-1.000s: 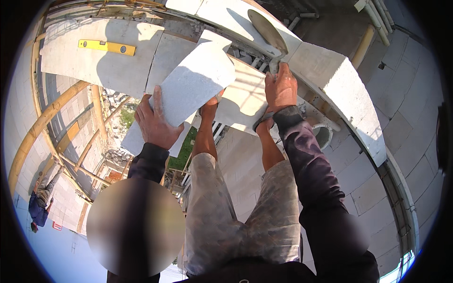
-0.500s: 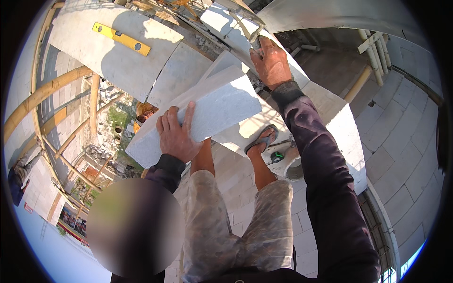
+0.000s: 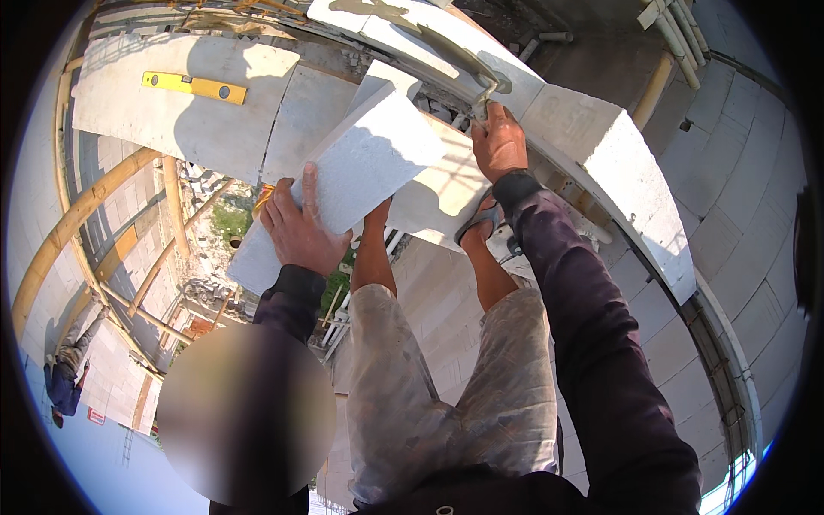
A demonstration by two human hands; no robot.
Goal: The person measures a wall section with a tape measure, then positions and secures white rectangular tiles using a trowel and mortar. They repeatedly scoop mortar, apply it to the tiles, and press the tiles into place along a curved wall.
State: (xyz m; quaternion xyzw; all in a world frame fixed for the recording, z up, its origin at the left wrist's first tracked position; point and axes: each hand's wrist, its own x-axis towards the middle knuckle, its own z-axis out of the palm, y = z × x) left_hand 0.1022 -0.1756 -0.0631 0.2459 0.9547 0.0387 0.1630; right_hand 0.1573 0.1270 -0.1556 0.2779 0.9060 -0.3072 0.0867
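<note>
A pale, rectangular lightweight concrete block [image 3: 378,142] is tilted in front of me. My left hand [image 3: 305,227] grips its near left part, thumb side along the top face and fingers over the edge. My right hand [image 3: 499,142] is closed round the handle of a trowel [image 3: 487,89], beside the row of white wall blocks [image 3: 390,41]. Grey wet mortar [image 3: 429,39] is smeared along the top of that row, around the trowel's blade. The block's underside is hidden, so I cannot tell whether it rests on anything.
A yellow spirit level [image 3: 196,87] lies on a pale board [image 3: 120,94] at the far left. My sandalled foot [image 3: 481,219] stands on the platform. Bamboo poles [image 3: 86,193] frame a drop with rubble at left. Another person [image 3: 67,373] is at the far left.
My view has shifted, showing more of the wall row and its mortar. The right hand and trowel have drawn nearer to me. The block is tilted more steeply, still under my left hand.
</note>
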